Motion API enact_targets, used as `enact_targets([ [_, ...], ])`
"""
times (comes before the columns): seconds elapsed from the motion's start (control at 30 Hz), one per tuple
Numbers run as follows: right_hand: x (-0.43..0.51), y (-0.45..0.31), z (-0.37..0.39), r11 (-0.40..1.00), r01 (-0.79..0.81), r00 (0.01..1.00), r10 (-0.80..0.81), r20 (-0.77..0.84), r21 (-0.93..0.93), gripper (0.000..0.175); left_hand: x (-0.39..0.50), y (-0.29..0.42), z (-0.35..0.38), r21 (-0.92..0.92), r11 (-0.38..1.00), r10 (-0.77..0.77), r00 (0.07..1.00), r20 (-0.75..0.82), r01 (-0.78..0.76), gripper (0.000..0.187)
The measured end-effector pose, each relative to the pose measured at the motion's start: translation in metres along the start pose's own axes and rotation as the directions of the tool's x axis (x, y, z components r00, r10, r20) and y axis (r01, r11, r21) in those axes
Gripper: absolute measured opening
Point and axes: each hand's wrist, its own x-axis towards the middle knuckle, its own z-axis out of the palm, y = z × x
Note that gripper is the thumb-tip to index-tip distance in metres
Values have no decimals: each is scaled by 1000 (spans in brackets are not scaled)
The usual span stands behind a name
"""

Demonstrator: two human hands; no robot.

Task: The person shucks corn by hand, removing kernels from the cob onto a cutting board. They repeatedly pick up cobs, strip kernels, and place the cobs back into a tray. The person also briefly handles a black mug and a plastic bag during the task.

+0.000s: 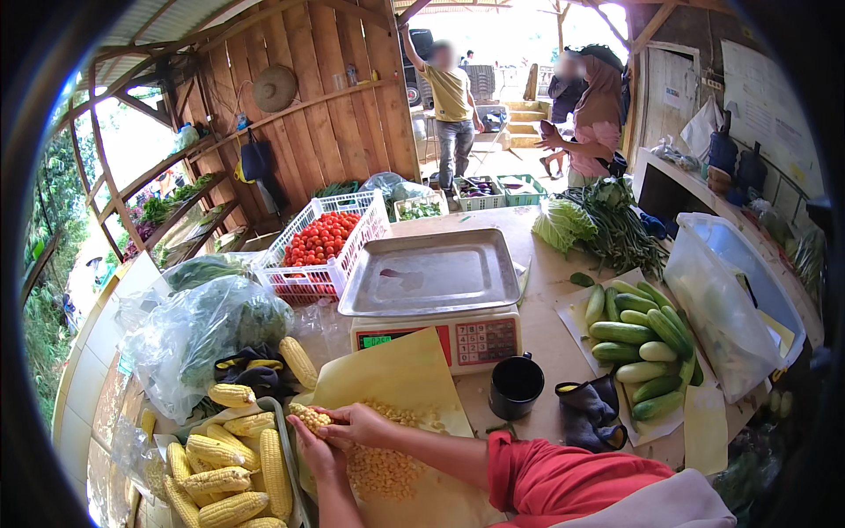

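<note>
Both of my hands hold one partly shelled ear of corn (309, 417) above a yellow paper sheet (396, 356). My left hand (320, 457) supports it from below, and my right hand (360, 426) has its fingers at its right end. Loose corn kernels (386, 472) lie heaped on the paper under my forearms. Left of my hands, a tray (285, 429) holds several husked ears of corn (218, 478). One more husked ear (298, 363) lies beyond the tray, beside dark gloves (257, 369).
A digital scale (436, 336) with a metal pan (432, 270) stands ahead. Nearby are a black mug (517, 389), dark gloves (591, 412), cucumbers (637, 343), a plastic bin (719, 310), leafy greens (594, 224), a bagged vegetable (211, 330) and a tomato crate (317, 277). Several people stand beyond the table.
</note>
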Motion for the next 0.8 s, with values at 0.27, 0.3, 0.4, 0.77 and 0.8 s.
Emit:
enact_targets([
  [0.27,4,9,3,999,36,999,-36,11,-21,45,6,-1,-5,-74,996,-46,997,58,50,48],
  [0.3,5,8,2,999,5,1000,-4,14,-42,43,7,-1,-5,-47,998,-35,998,44,37,48],
  [0.4,7,2,-7,979,15,997,0,73,-201,40,9,1,-5,-50,997,-57,997,-58,55,49],
  [0.77,15,-6,0,994,-81,995,75,69,79,43,4,5,-4,8,1000,-15,991,131,14,48],
  [0.8,14,-4,4,997,-73,997,73,19,0,44,5,3,-5,24,999,-25,992,121,23,49],
])
